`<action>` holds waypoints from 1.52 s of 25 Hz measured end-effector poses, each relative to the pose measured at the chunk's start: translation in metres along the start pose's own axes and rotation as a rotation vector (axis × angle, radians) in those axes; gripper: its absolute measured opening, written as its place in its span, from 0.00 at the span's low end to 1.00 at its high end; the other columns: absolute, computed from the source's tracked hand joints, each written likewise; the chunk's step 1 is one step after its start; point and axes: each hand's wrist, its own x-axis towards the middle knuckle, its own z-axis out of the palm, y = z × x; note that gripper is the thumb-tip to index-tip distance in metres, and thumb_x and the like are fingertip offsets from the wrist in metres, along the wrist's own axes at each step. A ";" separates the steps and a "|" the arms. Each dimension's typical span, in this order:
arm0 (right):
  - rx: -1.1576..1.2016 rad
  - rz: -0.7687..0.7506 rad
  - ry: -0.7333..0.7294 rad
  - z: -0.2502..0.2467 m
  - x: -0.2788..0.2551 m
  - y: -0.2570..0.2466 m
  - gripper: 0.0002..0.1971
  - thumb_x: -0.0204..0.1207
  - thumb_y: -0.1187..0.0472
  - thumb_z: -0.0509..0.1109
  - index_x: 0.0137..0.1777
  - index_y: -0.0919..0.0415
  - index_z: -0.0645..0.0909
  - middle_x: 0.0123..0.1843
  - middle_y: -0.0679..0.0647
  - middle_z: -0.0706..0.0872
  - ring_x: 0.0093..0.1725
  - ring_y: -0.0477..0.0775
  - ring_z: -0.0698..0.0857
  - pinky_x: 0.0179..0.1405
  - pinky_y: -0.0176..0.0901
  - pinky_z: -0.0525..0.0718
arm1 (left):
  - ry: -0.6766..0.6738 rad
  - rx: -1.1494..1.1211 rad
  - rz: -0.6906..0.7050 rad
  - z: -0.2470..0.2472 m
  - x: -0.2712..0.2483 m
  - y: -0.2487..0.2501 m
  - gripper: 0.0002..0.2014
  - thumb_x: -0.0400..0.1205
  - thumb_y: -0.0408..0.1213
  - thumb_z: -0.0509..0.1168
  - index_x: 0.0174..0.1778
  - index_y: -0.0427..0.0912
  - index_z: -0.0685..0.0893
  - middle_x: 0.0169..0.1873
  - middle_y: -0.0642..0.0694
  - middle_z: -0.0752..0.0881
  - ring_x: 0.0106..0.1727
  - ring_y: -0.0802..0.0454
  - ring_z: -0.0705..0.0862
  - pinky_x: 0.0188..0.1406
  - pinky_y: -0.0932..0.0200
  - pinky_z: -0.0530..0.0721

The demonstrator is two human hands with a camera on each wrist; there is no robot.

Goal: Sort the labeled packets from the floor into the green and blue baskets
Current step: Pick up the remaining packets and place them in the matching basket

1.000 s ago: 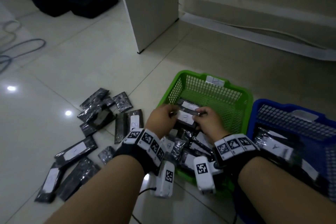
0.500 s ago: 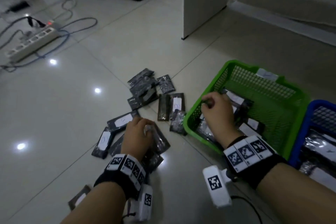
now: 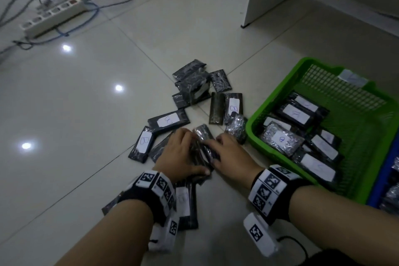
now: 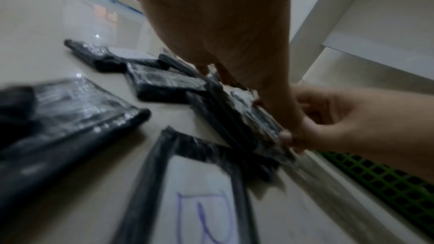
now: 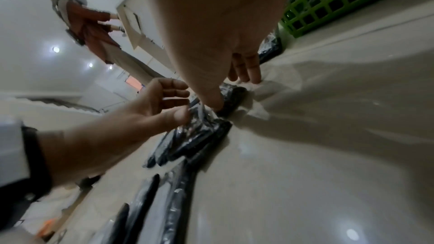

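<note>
Both forearms reach forward and down to the floor [image 3: 90,114], wrists close together, hands meeting over a small stack of dark packets [image 3: 201,149]. The left hand [image 3: 180,155] lies palm down on the stack's left side, fingers curled over it and thumb along its near edge. The right hand [image 3: 230,155] holds the stack's right side, thumb pressed on top and fingers stretched past its far end; how many packets the stack has cannot be told.

About a dozen more packets lie loose on the floor around the hands, three showing a white label marked B. One of these [image 3: 185,205] lies under the left wrist. The green basket [image 3: 278,80] stands just right of the hands and holds about eight labeled packets. One blue basket [image 3: 386,170] touches its right side, mostly out of frame.
</note>
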 end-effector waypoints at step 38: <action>0.838 0.574 0.714 -0.112 -0.054 0.148 0.11 0.77 0.64 0.70 0.59 0.58 0.83 0.57 0.60 0.87 0.44 0.56 0.84 0.40 0.46 0.82 | 0.137 -1.041 -0.218 0.018 0.107 0.175 0.12 0.71 0.35 0.73 0.44 0.50 0.77 0.36 0.50 0.82 0.37 0.46 0.88 0.44 0.41 0.90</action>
